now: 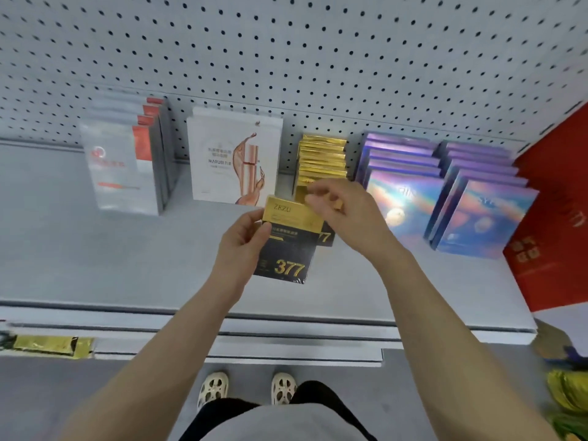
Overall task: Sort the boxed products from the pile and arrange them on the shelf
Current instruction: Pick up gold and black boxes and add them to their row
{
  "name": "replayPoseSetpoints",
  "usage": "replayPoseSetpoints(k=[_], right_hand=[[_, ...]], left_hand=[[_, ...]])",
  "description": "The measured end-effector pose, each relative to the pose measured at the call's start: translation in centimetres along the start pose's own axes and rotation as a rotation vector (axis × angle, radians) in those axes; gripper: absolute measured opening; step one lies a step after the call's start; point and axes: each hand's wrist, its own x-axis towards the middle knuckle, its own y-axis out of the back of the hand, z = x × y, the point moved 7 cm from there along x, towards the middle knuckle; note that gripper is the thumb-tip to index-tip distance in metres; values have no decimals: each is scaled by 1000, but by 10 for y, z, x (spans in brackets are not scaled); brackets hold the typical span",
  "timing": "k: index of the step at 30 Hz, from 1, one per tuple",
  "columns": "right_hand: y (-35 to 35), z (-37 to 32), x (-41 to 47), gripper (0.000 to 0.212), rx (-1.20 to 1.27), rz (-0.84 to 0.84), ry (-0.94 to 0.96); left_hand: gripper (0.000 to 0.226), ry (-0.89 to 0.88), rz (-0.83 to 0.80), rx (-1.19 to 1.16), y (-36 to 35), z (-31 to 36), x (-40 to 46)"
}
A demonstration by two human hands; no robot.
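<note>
Step in hand — shelving: left hand (245, 240) fingers curled round a black-and-gold 377 box (288, 246), mid-shelf (95, 249); right hand (337, 211) pinching the front box of the gold row (323, 160) at 12 o'clock; next — seat it there upright.

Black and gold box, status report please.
Left hand grips black and gold box. Right hand pinches its gold top edge. Gold row directly behind; nothing blocking.

Red box (553, 218) (right edge) is cut off.
</note>
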Motion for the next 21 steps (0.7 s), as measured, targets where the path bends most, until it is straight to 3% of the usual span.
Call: replayPoseSetpoints(k=[2,6,11,14,21], right_hand=[[-10,4,-5,21,31,-129,-8],[-7,25,-8,16,72,-145,-85],[-4,39,4,16,-89,-105,-49],[-11,39,9,16,-266,-23,43],[-15,43,2,21,-366,148,82]], left_hand=[[22,-12,4,4,-13,-4,1],[27,-24,49,97,-25,-18,1],[37,88,55,354,-31,-47,3],[35,71,12,437,-40,-52,4],[36,37,-4,462,-43,-53,9]])
